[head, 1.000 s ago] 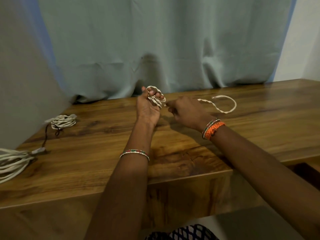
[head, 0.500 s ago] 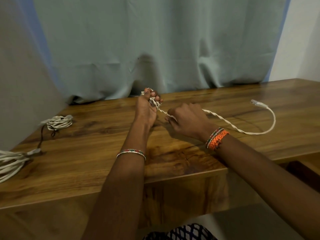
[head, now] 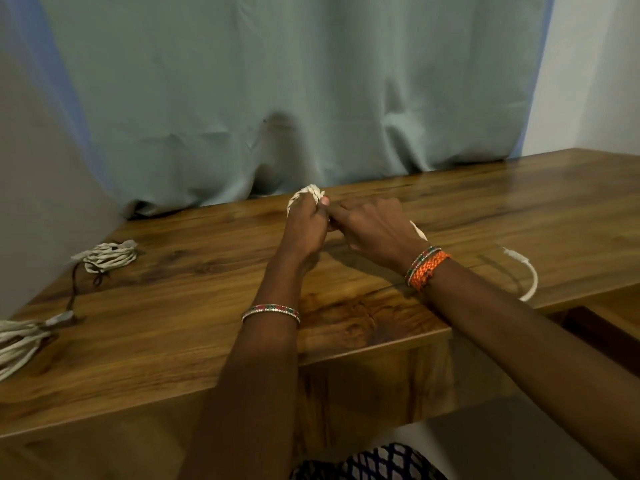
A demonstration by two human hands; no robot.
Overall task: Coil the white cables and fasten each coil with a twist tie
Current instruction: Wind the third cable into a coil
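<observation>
My left hand (head: 306, 226) grips a small coil of white cable (head: 306, 195) above the middle of the wooden table (head: 207, 306); loops stick out above my fingers. My right hand (head: 375, 230) is pressed against the left one and holds the same cable close to the coil. The loose tail (head: 530, 282) runs behind my right wrist and curves over the table's right part, its plug end blurred. Whether a twist tie is in either hand is hidden.
A tied white coil (head: 109, 258) with a dark tie lies at the left of the table. Another bundle of white cable (head: 17, 341) lies at the far left edge. A grey curtain (head: 311, 98) hangs behind the table. A step in the table's front edge is at the right.
My right hand has moved left and up against my left hand, bringing more cable onto the coil. The loose tail is shorter and has swung toward the near right.
</observation>
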